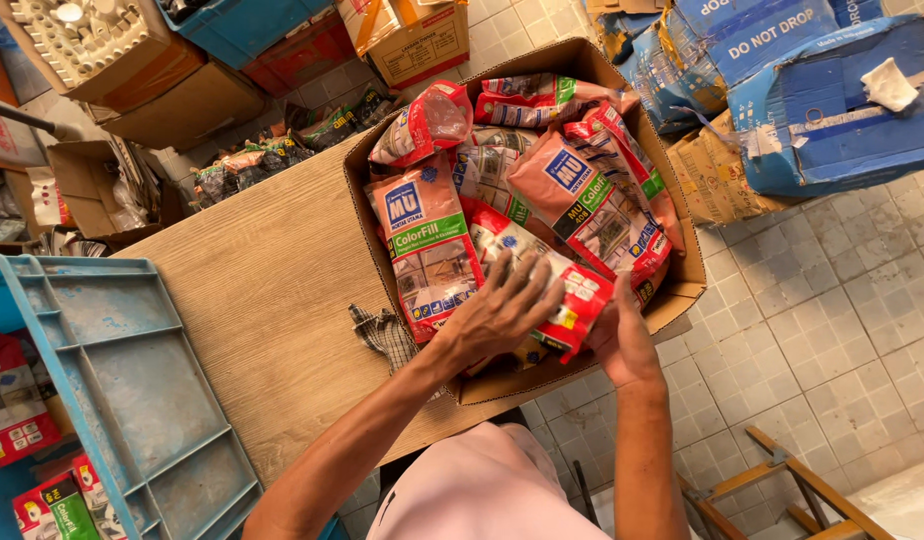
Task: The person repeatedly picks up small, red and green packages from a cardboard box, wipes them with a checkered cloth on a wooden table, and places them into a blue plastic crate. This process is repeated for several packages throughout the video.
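An open cardboard box [682, 285] sits on the end of a wooden table [262, 300], filled with several red, pink and green powder packets. My left hand [502, 310] lies flat, fingers spread, on top of a red packet [572, 300] at the box's near side. My right hand [622, 340] grips the same packet from below at its right end, against the box's front wall. A larger pink packet [427, 245] lies just left of my left hand.
A checked cloth [382, 335] lies on the table beside the box. A blue plastic shelf frame [122, 380] stands at the left with packets under it. Blue and brown cartons [822, 110] are stacked on the tiled floor at the right. A wooden stool [772, 490] stands lower right.
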